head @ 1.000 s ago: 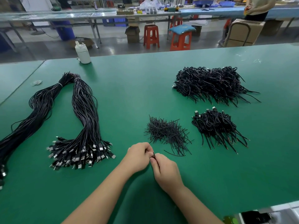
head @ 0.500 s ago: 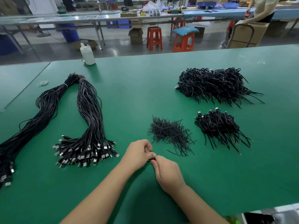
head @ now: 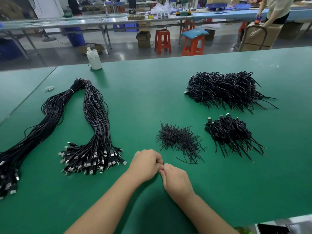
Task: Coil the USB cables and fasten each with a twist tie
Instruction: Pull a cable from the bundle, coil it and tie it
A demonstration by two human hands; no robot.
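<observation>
Close to the near edge of the green table [head: 168, 92], a twist tie [head: 163, 162] is pinched between the left hand [head: 146, 163] and right hand [head: 175, 179]; any cable inside is hidden. Twisting should be kept tight. Farther off, loose ties [head: 179, 141] and uncoiled USB cables [head: 94, 132] are laid.

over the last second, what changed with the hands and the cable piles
Very little. The left hand and right hand stay together at the near table edge, fingers still pinching a thin black twist tie between them. The twist tie pile and the cable bundles lie unchanged.
</observation>
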